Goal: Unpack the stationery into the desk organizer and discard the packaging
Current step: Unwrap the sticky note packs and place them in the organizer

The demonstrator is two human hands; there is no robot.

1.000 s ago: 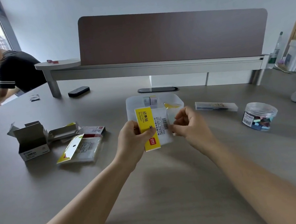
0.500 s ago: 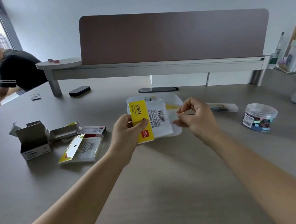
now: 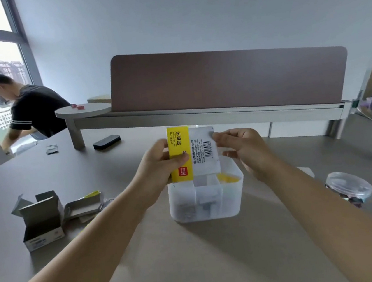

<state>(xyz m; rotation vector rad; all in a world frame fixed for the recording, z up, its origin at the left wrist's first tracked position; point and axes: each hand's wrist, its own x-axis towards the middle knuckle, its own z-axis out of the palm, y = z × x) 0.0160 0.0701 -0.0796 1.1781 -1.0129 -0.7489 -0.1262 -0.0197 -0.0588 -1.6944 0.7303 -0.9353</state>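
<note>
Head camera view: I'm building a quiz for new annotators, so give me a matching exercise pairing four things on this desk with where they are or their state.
Things:
1. sticky notes packet
2. desk organizer
3. open cardboard box
4. clear round tub

Places or states:
A. on the desk at the far left, flaps up
B. on the desk at the right, lid on
C. held above the organizer by the left hand and right hand
D. translucent, standing on the desk below the packet

Pairs: 1-C, 2-D, 3-A, 4-B
</note>
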